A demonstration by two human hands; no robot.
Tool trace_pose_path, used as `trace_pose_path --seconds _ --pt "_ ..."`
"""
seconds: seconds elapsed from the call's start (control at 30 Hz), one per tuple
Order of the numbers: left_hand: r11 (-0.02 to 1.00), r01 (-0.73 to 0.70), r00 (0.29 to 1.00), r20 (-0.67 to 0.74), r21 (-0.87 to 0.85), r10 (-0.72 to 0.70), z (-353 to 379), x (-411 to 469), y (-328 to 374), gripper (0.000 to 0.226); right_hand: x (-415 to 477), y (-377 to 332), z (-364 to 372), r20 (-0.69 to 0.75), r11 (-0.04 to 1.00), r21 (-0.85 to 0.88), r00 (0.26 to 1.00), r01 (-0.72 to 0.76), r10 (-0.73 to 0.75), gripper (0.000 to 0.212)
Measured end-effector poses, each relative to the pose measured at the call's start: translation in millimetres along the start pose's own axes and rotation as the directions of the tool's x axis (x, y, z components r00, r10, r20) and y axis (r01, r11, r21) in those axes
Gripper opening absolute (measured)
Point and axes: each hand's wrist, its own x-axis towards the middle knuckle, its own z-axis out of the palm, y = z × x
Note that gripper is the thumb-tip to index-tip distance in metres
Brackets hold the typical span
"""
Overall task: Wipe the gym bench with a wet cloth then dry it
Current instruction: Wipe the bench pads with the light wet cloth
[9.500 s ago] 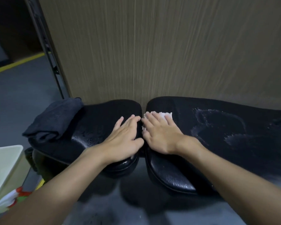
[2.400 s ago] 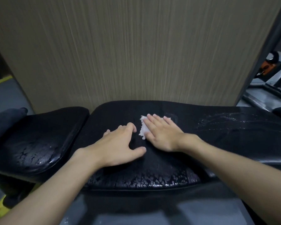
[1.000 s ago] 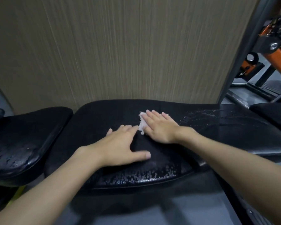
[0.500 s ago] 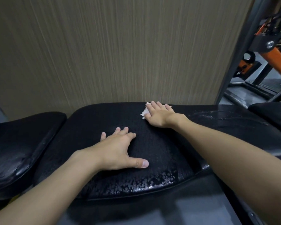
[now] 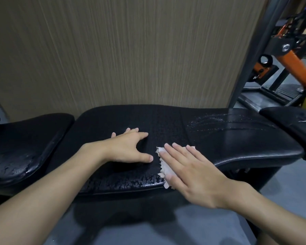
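Observation:
The black padded gym bench (image 5: 219, 138) runs across the view in front of a wood-grain wall, its long pad beaded with water along the front edge and streaked wet at the right. My right hand (image 5: 189, 167) lies flat with straight fingers on a small white wet cloth (image 5: 163, 164), pressing it onto the pad near the front edge. Only the cloth's ragged left edge and a far corner show. My left hand (image 5: 125, 147) rests flat on the pad just left of the cloth, fingers spread.
A separate black seat pad (image 5: 25, 142) sits to the left, also wet. Another black pad (image 5: 293, 121) juts in at the right. Orange and black gym machinery (image 5: 290, 55) stands behind a dark post at the far right. Grey floor lies below the bench.
My right hand has slid the white cloth from the pad's far edge back toward me to the near edge. My left hand has stayed planted on the pad.

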Motion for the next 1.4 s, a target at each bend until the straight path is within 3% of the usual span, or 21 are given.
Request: trace_pose_path --seconds 0.13,0.33,0.63,1.0,1.1,1.3,1.4 --pt "0.998 -0.056 0.998 -0.027 0.037 0.057 -1 8 6 0.09 28 18 -2 0.01 0.999 0.021 0.999 -0.035 0.035 0.072" --pt "0.994 -0.039 0.999 0.01 0.098 0.038 1 17 16 0.115 120 76 -6 0.058 0.979 0.069 0.98 -0.193 0.189 0.06" --pt "0.996 -0.014 1.0 0.025 0.092 0.011 10 21 15 0.113 210 147 -7 0.099 0.906 0.135 0.915 -0.402 0.391 0.064" --pt "0.997 -0.019 1.0 -0.015 0.079 0.02 13 17 17 0.111 72 72 -4 0.026 0.981 0.059 0.983 -0.184 0.183 0.062" --pt "0.996 -0.014 1.0 -0.002 0.085 0.014 11 14 21 0.108 21 50 1 -0.022 0.993 -0.002 0.993 -0.117 0.117 0.072" --pt "0.988 -0.121 0.992 -0.03 0.101 0.125 12 28 34 0.068 -12 47 7 -0.044 0.998 0.023 0.997 -0.058 0.059 0.07" --pt "0.986 -0.117 0.991 -0.047 0.118 0.123 12 39 44 0.065 15 61 3 -0.04 0.994 0.024 0.993 -0.11 0.111 0.074"
